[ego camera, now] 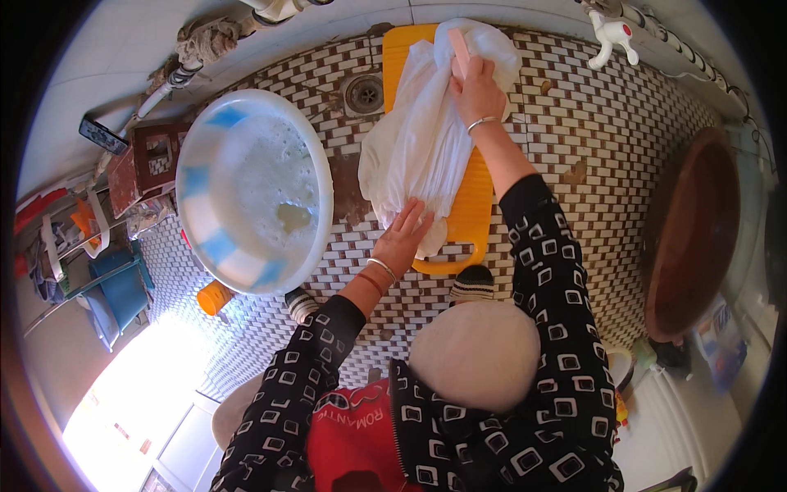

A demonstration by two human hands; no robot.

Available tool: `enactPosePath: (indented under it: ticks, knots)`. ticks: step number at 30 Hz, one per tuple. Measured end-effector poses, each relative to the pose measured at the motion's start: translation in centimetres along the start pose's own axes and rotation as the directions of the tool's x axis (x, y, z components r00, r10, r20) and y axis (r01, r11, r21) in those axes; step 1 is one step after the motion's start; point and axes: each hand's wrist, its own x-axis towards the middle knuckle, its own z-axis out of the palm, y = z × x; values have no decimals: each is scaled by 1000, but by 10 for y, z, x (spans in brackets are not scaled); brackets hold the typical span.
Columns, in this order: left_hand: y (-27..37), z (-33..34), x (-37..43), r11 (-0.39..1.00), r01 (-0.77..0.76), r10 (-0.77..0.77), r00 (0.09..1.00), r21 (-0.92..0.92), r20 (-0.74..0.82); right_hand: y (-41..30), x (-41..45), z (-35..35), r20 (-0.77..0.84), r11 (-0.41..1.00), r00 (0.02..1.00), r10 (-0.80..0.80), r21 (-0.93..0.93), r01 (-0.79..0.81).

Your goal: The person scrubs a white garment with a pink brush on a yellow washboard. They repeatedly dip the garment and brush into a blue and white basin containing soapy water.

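A yellow plastic washboard (pixel 470 209) lies on the tiled floor before me, its handle end towards my feet. Wet white cloth (pixel 415 135) is spread along it and spills over its left side. Near the far end, my right hand (pixel 478 92) grips a long pink block (pixel 458 52) against the cloth; whether it is soap or a brush back I cannot tell. My left hand (pixel 403 240) rests flat on the near end of the cloth, fingers slightly apart.
Left of the board stands a blue-and-white plastic basin (pixel 212 184) of sudsy water. A floor drain (pixel 364 94) lies beyond it, and an orange cup (pixel 214 298) nearer. A white tap (pixel 609 37) juts from the wall at upper right. At right is a large brown tub (pixel 695 240).
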Motion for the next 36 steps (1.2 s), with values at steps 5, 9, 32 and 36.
enactPosePath:
  ticks: [5, 9, 32, 36]
  knots:
    - [-9, 5, -12, 998, 43, -46, 996, -42, -82, -27, -187, -4, 217, 895, 922, -320, 389, 219]
    - [-2, 7, -3, 1000, -16, 15, 995, -5, -96, 13, -123, 4, 43, 902, 920, -389, 218, 372]
    - [-7, 7, -2, 999, -30, 27, 995, -27, -98, -11, -55, 8, 293, 989, 956, 25, 134, -67]
    - [-10, 4, -10, 991, 35, -48, 995, -132, -92, -31, -190, -17, 178, 880, 932, -316, 421, 218]
